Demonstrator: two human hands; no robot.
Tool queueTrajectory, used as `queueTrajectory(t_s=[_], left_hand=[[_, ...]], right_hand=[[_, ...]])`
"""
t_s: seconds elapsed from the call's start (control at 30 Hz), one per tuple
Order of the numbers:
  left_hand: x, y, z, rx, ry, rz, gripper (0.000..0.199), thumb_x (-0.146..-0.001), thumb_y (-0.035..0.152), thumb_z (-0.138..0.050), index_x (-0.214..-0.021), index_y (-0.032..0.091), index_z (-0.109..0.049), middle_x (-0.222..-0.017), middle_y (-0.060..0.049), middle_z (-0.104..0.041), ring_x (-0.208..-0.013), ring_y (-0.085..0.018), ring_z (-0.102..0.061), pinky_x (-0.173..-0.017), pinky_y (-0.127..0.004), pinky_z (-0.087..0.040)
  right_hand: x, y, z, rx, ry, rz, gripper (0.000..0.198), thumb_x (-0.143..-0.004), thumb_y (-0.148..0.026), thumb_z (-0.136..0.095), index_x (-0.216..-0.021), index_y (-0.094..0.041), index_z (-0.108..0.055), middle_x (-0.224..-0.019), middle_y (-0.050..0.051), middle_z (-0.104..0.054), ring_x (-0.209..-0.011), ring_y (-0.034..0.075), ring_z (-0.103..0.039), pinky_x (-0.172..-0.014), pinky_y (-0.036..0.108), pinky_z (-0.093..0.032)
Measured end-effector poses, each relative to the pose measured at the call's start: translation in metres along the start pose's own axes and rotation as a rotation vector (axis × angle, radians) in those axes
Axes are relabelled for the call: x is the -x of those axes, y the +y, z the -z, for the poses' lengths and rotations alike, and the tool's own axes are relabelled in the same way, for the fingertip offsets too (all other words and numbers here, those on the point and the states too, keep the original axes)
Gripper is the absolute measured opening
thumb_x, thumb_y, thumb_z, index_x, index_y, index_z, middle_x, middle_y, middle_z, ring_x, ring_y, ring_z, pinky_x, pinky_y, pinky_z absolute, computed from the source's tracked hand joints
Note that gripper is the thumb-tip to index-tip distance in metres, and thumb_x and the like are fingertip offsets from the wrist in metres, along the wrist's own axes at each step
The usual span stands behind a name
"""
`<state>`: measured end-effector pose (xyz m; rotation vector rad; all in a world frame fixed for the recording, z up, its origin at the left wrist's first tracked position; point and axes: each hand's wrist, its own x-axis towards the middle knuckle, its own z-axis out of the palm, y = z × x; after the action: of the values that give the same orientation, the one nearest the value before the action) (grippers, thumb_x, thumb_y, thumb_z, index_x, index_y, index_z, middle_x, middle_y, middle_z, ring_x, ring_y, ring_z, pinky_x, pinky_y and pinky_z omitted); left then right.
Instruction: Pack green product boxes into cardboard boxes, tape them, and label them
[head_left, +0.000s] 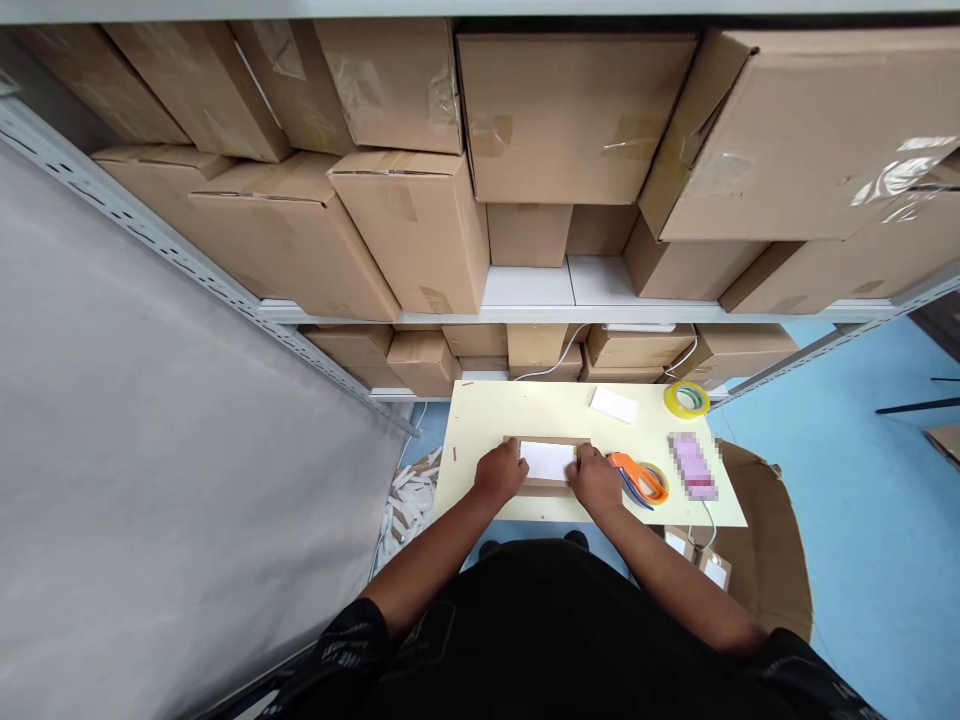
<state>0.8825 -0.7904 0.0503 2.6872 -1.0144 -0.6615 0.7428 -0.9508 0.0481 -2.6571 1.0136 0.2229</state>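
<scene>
A small cardboard box [534, 490] lies on the pale yellow table in front of me, with a white label [548, 461] on its top face. My left hand [501, 473] grips the box's left end, its thumb at the label's left edge. At the right end, my right hand [598, 482] is closed on the box, fingers curled and thumb by the label's right edge. Just right of that hand lies an orange-handled tape dispenser [639, 476], with a roll of tape [657, 483] beside or in it; which, I cannot tell.
On the table [480, 410] are a white pad [613, 405], a yellow tape roll [686, 400] and a blurred pink phone-like object [693, 466]. Shelves of cardboard boxes [574, 120] rise beyond. An open carton [765, 540] stands at right, paper scraps [409, 505] at left.
</scene>
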Motion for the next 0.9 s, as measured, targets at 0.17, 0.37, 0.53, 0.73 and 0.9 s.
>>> queueTrajectory(t_s=[0.17, 0.37, 0.53, 0.73, 0.9], left_hand=[[0.003, -0.016, -0.007, -0.020, 0.019, -0.194, 0.045, -0.104, 0.030, -0.042, -0.146, 0.024, -0.056, -0.131, -0.013, -0.063, -0.113, -0.029, -0.065, -0.093, -0.037, -0.050], [0.012, -0.032, -0.027, 0.087, 0.119, -0.201, 0.045, -0.102, 0.028, -0.044, -0.145, 0.021, -0.056, -0.126, -0.014, -0.062, -0.118, -0.028, -0.062, -0.104, -0.039, -0.050], [0.019, -0.046, -0.040, 0.583, 0.251, 0.173, 0.073, -0.090, 0.040, -0.065, -0.154, 0.014, -0.040, -0.145, -0.020, -0.052, -0.126, -0.030, -0.062, -0.106, -0.043, -0.052], [0.023, -0.045, -0.033, 0.925, -0.040, 0.280, 0.053, -0.094, 0.046, -0.057, -0.141, 0.023, -0.052, -0.139, -0.012, -0.066, -0.119, -0.027, -0.069, -0.087, -0.036, -0.062], [0.026, -0.049, 0.005, 0.808, 0.039, 0.206, 0.054, -0.092, 0.053, -0.057, -0.137, 0.023, -0.058, -0.132, -0.011, -0.071, -0.110, -0.029, -0.073, -0.085, -0.039, -0.063]], right_hand=[[0.001, 0.011, -0.008, 0.042, 0.005, 0.205, 0.031, -0.102, -0.023, -0.045, -0.126, -0.017, -0.064, -0.117, 0.017, -0.064, -0.103, 0.028, -0.063, -0.085, 0.035, -0.043], [0.002, 0.027, -0.024, -0.126, 0.043, 0.277, 0.036, -0.098, -0.023, -0.050, -0.131, -0.018, -0.064, -0.120, 0.015, -0.065, -0.108, 0.027, -0.061, -0.094, 0.035, -0.045], [-0.006, 0.042, -0.025, -0.559, 0.080, -0.009, 0.041, -0.091, -0.034, -0.059, -0.129, -0.020, -0.062, -0.119, 0.010, -0.065, -0.103, 0.023, -0.066, -0.090, 0.034, -0.051], [-0.014, 0.037, -0.023, -0.801, -0.232, -0.102, 0.050, -0.085, -0.046, -0.069, -0.129, -0.024, -0.063, -0.125, 0.009, -0.068, -0.112, 0.027, -0.067, -0.094, 0.036, -0.049], [-0.001, 0.015, -0.014, -0.910, -0.071, -0.109, 0.053, -0.086, -0.047, -0.068, -0.135, -0.027, -0.062, -0.133, 0.007, -0.065, -0.118, 0.027, -0.064, -0.099, 0.036, -0.048]])
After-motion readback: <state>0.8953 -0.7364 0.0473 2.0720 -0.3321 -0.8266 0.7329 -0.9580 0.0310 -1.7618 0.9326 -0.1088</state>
